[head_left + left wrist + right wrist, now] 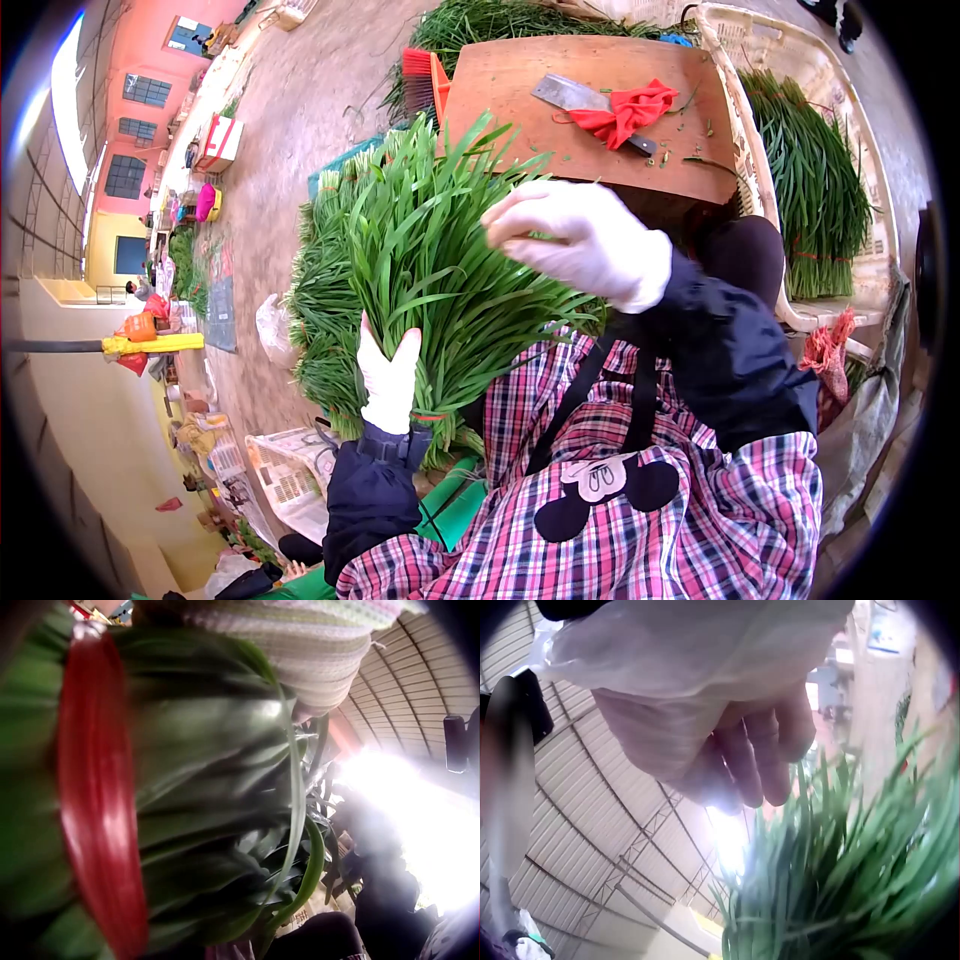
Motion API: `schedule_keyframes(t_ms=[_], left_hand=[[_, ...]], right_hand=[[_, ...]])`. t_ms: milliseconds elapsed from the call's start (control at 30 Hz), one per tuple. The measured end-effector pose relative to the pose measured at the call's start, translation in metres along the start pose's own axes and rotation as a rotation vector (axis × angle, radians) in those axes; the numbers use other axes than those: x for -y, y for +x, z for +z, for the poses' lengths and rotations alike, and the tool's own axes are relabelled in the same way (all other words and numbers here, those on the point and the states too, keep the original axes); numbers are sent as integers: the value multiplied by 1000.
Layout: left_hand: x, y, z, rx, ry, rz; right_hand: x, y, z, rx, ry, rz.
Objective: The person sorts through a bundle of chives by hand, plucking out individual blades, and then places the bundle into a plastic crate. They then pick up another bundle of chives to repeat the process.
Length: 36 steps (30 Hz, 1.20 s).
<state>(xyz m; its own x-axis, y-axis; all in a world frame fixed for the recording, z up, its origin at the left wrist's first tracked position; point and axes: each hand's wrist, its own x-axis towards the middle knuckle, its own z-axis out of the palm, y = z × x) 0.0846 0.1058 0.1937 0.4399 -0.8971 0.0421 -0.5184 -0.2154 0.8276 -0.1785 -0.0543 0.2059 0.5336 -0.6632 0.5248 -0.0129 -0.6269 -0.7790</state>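
Observation:
My gloved left hand (392, 375) grips a bunch of garlic chives (440, 270) low down, near its tied end. A red band (101, 795) runs around the bunch, close beside the hand in the left wrist view. The long flat leaves fan out upward and to the right in the head view. Over the leaf tips is my gloved right hand (580, 240), its fingers loosely bent with nothing between them. In the right wrist view, these fingers (746, 761) hang right by the leaves (817, 877).
More tied chive bunches (325, 290) are stacked behind the held one. A wooden board (490, 75) bears a cleaver (570, 93) with a red cloth (630, 115) on its handle. At the right stands a cream plastic crate (745, 130) of chives; an orange-red brush (440, 85) is beside the board.

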Motion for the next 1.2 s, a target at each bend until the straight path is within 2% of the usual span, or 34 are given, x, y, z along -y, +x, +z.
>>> schedule_keyframes(t_ms=[100, 233, 333, 433, 600, 833, 933, 1033, 1067, 1100, 1167, 1200], left_hand=[[-1, -1, 0, -19, -1, -16], [-1, -2, -1, -32, 60, 5], [3, 0, -3, -2, 15, -24], [-5, -1, 0, 1, -9, -26], [-2, -2, 1, -48, 82, -16], [-3, 0, 0, -18, 49, -27], [-4, 0, 2, -38, 64, -6], [-9, 0, 2, -18, 8, -66], [-7, 0, 1, -24, 26, -48], [-2, -1, 0, -31, 44, -29], [0, 0, -1, -40, 65, -11], [0, -1, -1, -44, 68, -13]], right_hand=[[-21, 2, 41, -18, 21, 156], [-46, -7, 69, -48, 239, 420], [-50, -10, 78, -110, 304, 428], [-32, -5, 67, -59, 128, 432], [-37, -8, 76, -108, 41, 289], [-43, -6, 81, -98, -48, 197], [-44, -5, 81, -49, -150, 124], [-41, -6, 83, 10, -256, 137], [-36, -8, 81, -47, -181, 114], [-34, -9, 82, -61, -42, 181], [-20, -17, 69, -193, 640, 497], [-20, -20, 60, -332, 829, 615]])
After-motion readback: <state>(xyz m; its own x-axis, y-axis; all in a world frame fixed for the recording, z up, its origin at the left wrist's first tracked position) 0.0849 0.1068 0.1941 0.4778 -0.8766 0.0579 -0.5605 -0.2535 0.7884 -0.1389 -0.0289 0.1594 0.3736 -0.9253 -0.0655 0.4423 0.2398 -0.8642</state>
